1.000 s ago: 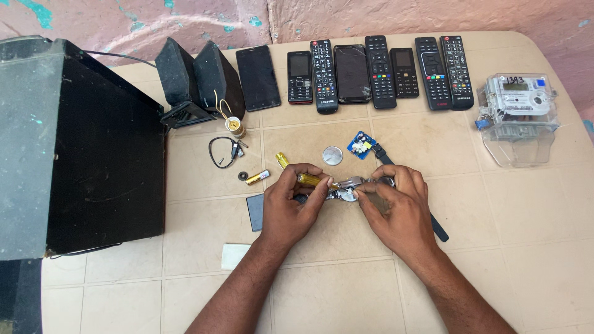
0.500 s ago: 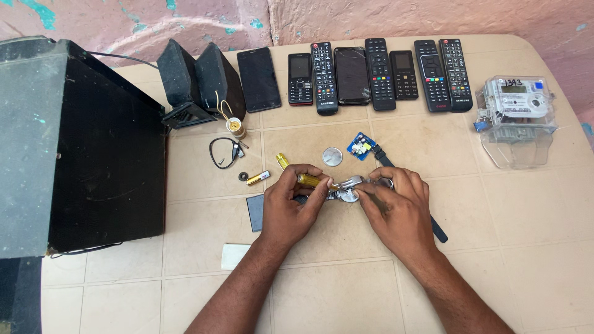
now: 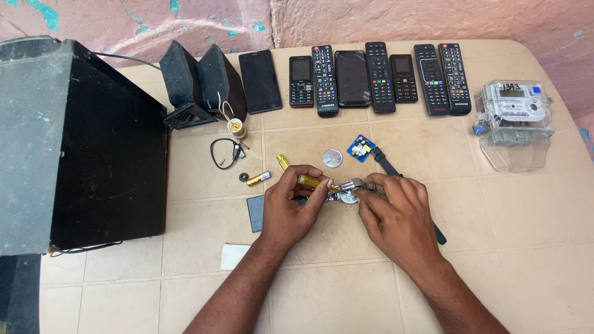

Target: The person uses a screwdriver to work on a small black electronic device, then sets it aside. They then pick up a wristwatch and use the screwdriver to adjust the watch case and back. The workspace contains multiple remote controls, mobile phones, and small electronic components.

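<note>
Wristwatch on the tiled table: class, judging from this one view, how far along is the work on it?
Done: the round metal back cover lies off to one side, beside a small blue circuit board.
In hand: the left hand works a yellow-handled tool at the wristwatch, steadied by the right hand.
Left: the cover is not yet refitted.

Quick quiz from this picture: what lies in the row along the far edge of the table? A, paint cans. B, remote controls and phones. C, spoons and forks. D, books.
B: black remote controls and phones lie side by side along the far edge of the table, beyond the left hand and right hand.
</note>
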